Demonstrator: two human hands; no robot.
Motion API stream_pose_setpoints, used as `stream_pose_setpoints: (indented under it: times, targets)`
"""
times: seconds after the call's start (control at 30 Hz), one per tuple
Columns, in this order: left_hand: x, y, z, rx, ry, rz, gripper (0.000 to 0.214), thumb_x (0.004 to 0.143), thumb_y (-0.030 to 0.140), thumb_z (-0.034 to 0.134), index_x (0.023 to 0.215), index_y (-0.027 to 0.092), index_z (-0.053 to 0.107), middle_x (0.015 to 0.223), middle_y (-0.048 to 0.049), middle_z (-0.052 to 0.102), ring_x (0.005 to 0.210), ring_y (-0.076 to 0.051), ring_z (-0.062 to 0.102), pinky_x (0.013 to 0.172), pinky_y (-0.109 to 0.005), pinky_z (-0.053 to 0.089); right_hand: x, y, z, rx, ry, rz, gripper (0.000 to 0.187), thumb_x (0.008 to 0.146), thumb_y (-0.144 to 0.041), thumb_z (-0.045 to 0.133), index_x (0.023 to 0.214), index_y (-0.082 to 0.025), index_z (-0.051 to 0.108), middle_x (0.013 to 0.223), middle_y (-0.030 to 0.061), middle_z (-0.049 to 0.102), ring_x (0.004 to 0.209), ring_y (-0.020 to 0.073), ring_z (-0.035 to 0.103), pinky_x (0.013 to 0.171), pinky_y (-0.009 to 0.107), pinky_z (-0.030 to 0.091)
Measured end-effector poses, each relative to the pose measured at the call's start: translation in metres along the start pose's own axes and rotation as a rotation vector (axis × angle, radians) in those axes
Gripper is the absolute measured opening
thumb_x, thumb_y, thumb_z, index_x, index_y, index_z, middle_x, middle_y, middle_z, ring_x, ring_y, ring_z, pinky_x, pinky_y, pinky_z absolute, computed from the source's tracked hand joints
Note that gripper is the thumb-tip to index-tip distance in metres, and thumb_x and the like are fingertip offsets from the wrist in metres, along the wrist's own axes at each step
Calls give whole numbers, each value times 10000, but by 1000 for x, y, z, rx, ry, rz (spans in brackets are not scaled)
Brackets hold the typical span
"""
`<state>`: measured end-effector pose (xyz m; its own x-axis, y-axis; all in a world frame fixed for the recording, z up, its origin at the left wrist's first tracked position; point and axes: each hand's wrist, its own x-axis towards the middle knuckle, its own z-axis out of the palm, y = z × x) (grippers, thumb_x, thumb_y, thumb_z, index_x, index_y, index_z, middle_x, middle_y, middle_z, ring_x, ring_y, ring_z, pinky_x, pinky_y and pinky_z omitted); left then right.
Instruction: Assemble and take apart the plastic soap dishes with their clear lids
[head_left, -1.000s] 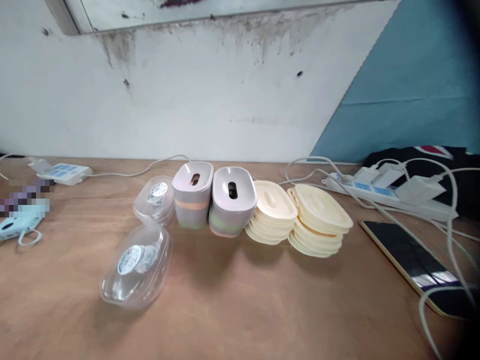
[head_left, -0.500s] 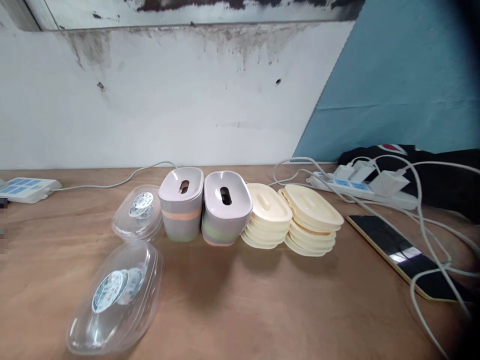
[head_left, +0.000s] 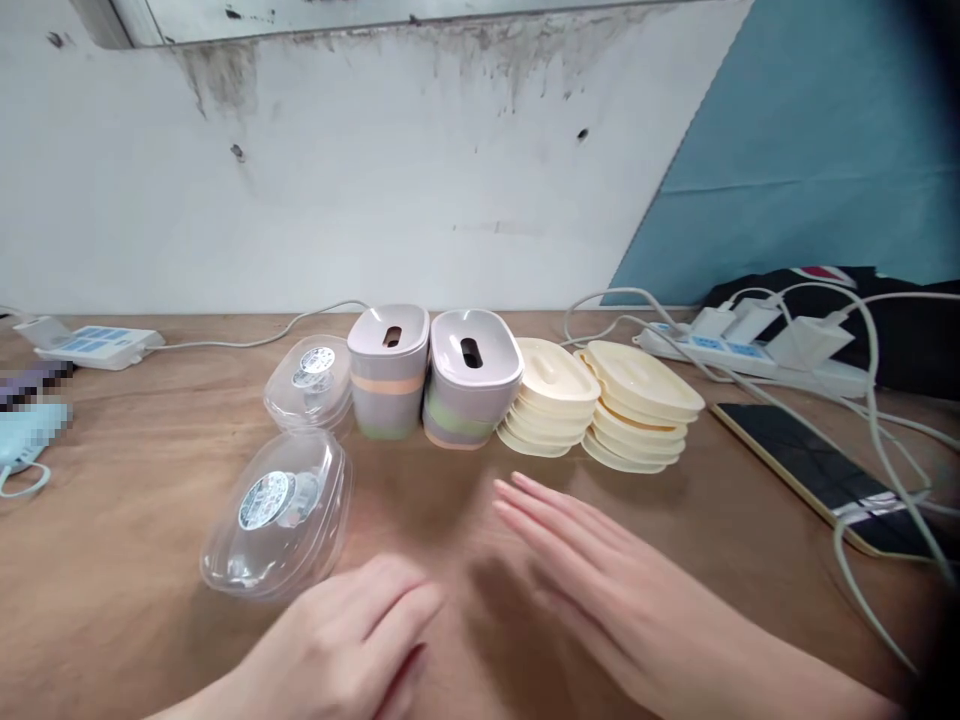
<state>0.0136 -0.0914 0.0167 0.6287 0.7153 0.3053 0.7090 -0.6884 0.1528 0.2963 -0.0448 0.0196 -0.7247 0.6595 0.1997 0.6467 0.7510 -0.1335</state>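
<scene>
My right hand point(head_left: 600, 580) hovers over the table with fingers stretched out and nothing in it, in front of the cream lid stacks. My left hand point(head_left: 345, 630) has its fingers curled in, slightly blurred, just right of the nearer clear plastic lids point(head_left: 300, 540); nothing shows in it. Behind these, more clear lids point(head_left: 300, 385) with round stickers lie stacked. Two stacks of lilac lids with oval slots, the left one point(head_left: 388, 400) and the right one point(head_left: 469, 405), stand side by side. Right of them are two cream lid stacks, one point(head_left: 551, 390) and another point(head_left: 637, 400).
A phone point(head_left: 810, 480) lies at the right under looping white cables point(head_left: 870, 400). Power strips stand at the back right point(head_left: 832, 380) and back left point(head_left: 112, 350). A light blue device point(head_left: 30, 435) is at the left edge. A white wall point(head_left: 375, 180) rises behind the table.
Both my hands have come into view from the bottom edge. The view has shifted, so the table things sit higher and further right. The stacks stay in the same arrangement.
</scene>
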Motion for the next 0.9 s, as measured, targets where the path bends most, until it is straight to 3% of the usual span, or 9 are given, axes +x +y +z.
stream_pose_setpoints:
  times: [0.03,0.1,0.2,0.43,0.63,0.9]
  targets:
    - [12,0,5,-7,-31,48,371,888,202,468,1257,179,469,1237,-75,558,1104,-169,542,907,-242,482,10,-4,6,14,-63,-31,515,912,-224,391,1415,-197,281,1456,84,336,1331,254,304,1048,451,360]
    - [32,-1,15,1,-111,120,467,854,219,478,1291,64,421,1316,-154,494,1208,-240,470,986,-315,443,24,-8,17,79,-140,-63,554,922,-299,387,1434,-164,223,1477,83,280,1363,249,221,1087,461,293]
    - [47,-4,23,-36,-218,74,570,860,291,472,1356,50,331,1420,-169,353,1299,-279,349,1046,-418,370,29,-7,26,161,-189,-30,561,935,-344,353,1442,-167,187,1484,80,250,1376,230,172,1109,463,233]
    - [47,-12,17,-86,-344,50,621,886,365,446,1415,112,240,1481,-120,200,1358,-268,203,1077,-472,286,27,-4,24,169,-244,15,555,942,-359,315,1446,-193,153,1498,56,187,1382,233,133,1106,495,205]
    - [50,-16,20,-95,-390,28,665,903,403,412,1430,81,166,1488,-129,125,1374,-258,118,1098,-460,233,27,-5,24,159,-271,28,565,949,-376,279,1451,-209,82,1507,37,119,1386,236,93,1102,507,196]
    - [51,-20,21,-85,-373,36,668,899,383,442,1437,109,157,1484,-115,150,1364,-262,175,1097,-439,247,26,-1,22,215,-289,28,557,941,-362,307,1450,-220,130,1508,41,129,1386,243,97,1106,503,184]
